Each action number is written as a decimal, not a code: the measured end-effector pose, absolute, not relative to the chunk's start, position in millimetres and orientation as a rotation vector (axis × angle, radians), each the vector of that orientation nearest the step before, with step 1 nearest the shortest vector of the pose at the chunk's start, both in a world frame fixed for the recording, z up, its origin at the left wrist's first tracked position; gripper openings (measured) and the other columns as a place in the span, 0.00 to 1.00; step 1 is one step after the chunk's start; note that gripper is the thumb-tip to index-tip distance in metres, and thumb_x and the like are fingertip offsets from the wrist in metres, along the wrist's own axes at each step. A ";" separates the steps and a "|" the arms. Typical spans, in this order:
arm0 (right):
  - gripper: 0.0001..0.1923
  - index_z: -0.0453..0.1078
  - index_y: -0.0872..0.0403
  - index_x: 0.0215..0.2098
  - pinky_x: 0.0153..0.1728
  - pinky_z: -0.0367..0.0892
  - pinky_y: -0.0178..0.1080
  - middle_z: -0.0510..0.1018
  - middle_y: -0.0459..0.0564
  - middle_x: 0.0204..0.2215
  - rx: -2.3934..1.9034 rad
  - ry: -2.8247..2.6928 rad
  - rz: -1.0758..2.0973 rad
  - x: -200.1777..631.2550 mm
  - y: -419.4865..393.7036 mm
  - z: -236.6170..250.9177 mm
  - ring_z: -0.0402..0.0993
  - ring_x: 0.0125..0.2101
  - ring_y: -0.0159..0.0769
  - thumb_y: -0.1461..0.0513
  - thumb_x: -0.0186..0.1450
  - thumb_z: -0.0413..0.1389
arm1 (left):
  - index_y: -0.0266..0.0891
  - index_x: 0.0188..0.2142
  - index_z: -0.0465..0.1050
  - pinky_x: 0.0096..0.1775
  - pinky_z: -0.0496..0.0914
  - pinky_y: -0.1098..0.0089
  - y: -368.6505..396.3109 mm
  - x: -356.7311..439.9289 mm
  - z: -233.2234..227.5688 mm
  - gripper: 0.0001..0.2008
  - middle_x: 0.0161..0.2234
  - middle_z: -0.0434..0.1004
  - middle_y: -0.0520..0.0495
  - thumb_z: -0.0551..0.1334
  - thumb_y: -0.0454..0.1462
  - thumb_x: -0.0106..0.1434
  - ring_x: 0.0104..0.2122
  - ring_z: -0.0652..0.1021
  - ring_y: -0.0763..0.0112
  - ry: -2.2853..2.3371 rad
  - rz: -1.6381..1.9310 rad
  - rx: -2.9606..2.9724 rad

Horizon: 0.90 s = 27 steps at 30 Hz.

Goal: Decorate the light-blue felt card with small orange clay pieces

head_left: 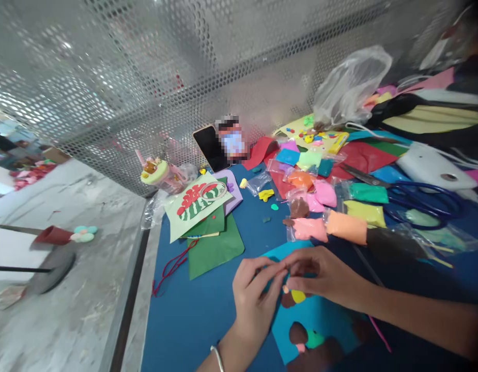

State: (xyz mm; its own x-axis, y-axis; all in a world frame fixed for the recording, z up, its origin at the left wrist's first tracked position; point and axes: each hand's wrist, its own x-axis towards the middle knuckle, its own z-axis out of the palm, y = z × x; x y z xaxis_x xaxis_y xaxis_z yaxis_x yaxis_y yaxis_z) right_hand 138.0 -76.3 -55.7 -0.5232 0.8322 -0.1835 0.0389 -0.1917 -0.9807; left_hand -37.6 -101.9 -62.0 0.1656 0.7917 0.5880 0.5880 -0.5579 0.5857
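My left hand (258, 292) and my right hand (320, 274) meet fingertip to fingertip over a bright blue sheet (281, 338). Both are closed in a pinch; whatever lies between the fingers is too small or hidden to make out. Just below the fingertips, brown clay (288, 300) and a yellow clay piece (298, 296) are stuck to the sheet. Lower on it sits another clay shape, with a dark brown round (298, 332), a green part (314, 339) and a small pink bit (301, 348). A shadow darkens the sheet's lower right.
Several bagged clays, such as an orange pack (346, 227), lie beyond my right hand, with blue-handled scissors (425, 204) beside them. Green cards (215, 253), a red cord (172, 267), a lidded cup (165, 174) and a phone (211, 148) stand farther left, before a perforated metal panel (176, 93).
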 end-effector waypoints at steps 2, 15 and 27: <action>0.14 0.77 0.55 0.34 0.23 0.68 0.31 0.80 0.47 0.23 -1.061 -1.468 1.747 134.4 -77.0 -58.3 0.77 0.25 0.35 0.53 0.55 0.65 | 0.43 0.41 0.77 0.34 0.72 0.71 -102.0 -38.3 -62.3 0.10 0.33 0.77 0.49 0.65 0.32 0.60 0.32 0.76 0.72 1.335 1.342 2.319; 0.19 0.77 0.56 0.37 0.38 0.75 0.42 0.82 0.52 0.33 -1.017 -1.460 1.558 117.3 -76.1 -54.7 0.80 0.33 0.40 0.49 0.59 0.59 | 0.43 0.46 0.75 0.32 0.72 0.73 -102.6 -37.3 -65.5 0.15 0.38 0.74 0.47 0.63 0.32 0.60 0.34 0.76 0.72 1.460 1.442 2.138; 0.22 0.63 0.52 0.59 0.50 0.70 0.45 0.79 0.54 0.46 -0.914 -1.499 1.579 125.5 -82.0 -59.4 0.76 0.48 0.40 0.56 0.68 0.52 | 0.41 0.46 0.73 0.30 0.71 0.75 -101.2 -34.0 -66.4 0.14 0.36 0.74 0.48 0.64 0.31 0.59 0.30 0.74 0.75 1.457 1.456 1.946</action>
